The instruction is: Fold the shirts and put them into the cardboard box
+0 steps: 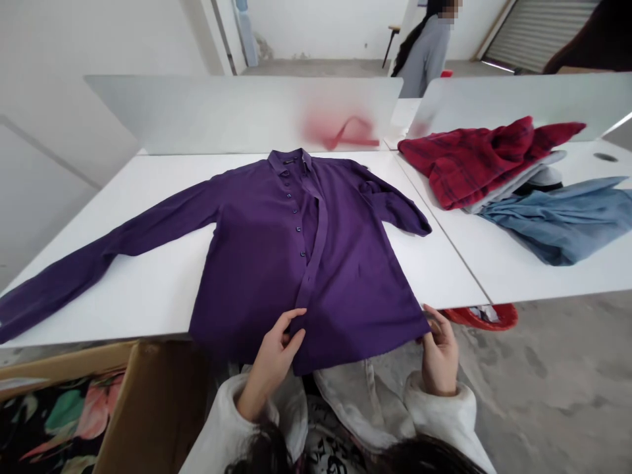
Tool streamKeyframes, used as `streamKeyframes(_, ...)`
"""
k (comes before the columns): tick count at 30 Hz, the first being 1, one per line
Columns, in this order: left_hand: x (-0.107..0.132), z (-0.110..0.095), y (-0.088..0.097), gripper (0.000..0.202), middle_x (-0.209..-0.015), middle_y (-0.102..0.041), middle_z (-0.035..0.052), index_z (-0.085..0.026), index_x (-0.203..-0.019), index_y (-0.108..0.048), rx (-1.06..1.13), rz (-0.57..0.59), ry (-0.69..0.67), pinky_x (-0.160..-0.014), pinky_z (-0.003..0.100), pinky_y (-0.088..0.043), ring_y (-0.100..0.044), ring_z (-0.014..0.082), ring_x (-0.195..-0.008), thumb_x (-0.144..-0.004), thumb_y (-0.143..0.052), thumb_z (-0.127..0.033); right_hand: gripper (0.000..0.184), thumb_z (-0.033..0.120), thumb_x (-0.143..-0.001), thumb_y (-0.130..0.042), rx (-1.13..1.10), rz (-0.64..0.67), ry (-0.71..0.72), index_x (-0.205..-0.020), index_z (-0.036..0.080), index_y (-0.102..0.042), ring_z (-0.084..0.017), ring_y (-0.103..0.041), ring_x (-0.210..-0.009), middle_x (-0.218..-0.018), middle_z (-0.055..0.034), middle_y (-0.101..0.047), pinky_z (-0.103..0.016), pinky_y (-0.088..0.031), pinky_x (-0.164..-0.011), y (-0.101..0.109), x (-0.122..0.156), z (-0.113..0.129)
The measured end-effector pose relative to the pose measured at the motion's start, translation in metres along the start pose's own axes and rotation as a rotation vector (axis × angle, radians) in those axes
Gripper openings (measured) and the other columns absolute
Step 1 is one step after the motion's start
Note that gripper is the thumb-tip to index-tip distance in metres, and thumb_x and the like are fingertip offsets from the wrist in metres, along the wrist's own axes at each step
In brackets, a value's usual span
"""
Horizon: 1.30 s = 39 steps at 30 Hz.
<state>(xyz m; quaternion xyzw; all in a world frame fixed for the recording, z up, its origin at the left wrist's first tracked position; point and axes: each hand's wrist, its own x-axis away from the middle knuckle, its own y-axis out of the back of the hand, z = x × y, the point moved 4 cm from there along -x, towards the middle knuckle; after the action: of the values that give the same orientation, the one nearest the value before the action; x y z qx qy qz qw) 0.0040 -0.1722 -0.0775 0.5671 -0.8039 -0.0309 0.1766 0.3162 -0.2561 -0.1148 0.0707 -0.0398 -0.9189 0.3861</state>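
A purple button-up shirt (251, 257) lies front up on the white table, its collar toward the far side and its front unbuttoned. The sleeve on the left stretches out to the table's left edge, while the one on the right is bent. My left hand (279, 349) pinches the front placket near the hem. At the lower right corner of the shirt, my right hand (440, 349) grips the hem between thumb and fingers. The hem hangs over the table's near edge toward me.
A red plaid garment (474, 158) and a blue garment (557, 217) lie piled on the right. Frosted dividers (222, 112) line the table's back. A cardboard box (153, 395) with floral cloth stands lower left, a red basket (503, 317) below the table. Another person (427, 52) is beyond.
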Motion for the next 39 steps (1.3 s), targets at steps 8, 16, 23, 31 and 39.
streamKeyframes(8,-0.011,-0.044,0.026,0.03,-0.118,-0.063,0.008,-0.02,-0.114,-0.061,-0.629,-0.127,-0.487,-0.095,0.039,-0.047,-0.057,0.021,-0.109,-0.093,-0.042,-0.028,0.042,0.034,-0.086,-0.045,0.509,0.046,0.313,-0.121,0.016,-0.06,-0.021,-0.064,-0.094,-0.107,-0.0104,-0.068,-0.031,-0.049,-0.082,-0.006,0.001,0.008)
streamKeyframes(16,0.0,-0.045,0.046,0.037,-0.134,-0.056,0.0078,-0.02,-0.122,-0.058,-1.102,-0.021,-0.71,-0.101,0.045,-0.044,-0.05,0.025,-0.124,-0.094,-0.037,-0.032,0.046,0.025,-0.084,-0.043,0.638,-0.077,0.456,-0.127,0.014,-0.057,-0.022,-0.061,-0.089,-0.105,-0.0131,-0.064,-0.035,-0.049,-0.078,0.003,0.001,0.009)
streamKeyframes(23,-0.007,-0.159,0.111,0.039,-0.103,-0.071,0.0018,-0.029,-0.114,-0.062,-1.174,-0.099,-0.645,-0.073,0.034,-0.053,-0.067,0.022,-0.085,-0.091,-0.036,-0.046,0.055,0.032,-0.086,-0.034,0.837,0.001,0.838,-0.139,0.019,-0.043,-0.033,-0.04,-0.127,-0.133,-0.0145,-0.048,-0.059,-0.018,-0.107,-0.014,-0.012,0.01)
streamKeyframes(31,-0.247,-0.203,0.09,0.031,-0.099,-0.071,0.0046,-0.021,-0.094,-0.068,-1.151,0.018,-0.301,-0.08,0.028,-0.045,-0.065,0.0201,-0.089,-0.086,-0.043,-0.038,0.059,0.046,-0.091,-0.022,0.751,-0.111,0.953,-0.138,0.018,-0.046,-0.034,-0.045,-0.119,-0.125,-0.0152,-0.055,-0.061,-0.013,-0.107,-0.02,-0.02,-0.014)
streamKeyframes(39,-0.359,-0.161,0.066,0.059,-0.102,-0.068,0.0197,-0.011,-0.114,-0.057,-1.083,-0.206,-0.144,-0.081,0.039,-0.047,-0.064,0.0333,-0.098,-0.086,-0.039,-0.06,0.064,0.059,-0.09,-0.02,0.708,-0.251,0.776,-0.137,0.026,-0.047,-0.037,-0.045,-0.121,-0.118,-0.0131,-0.06,-0.064,-0.013,-0.107,-0.02,-0.014,-0.044)
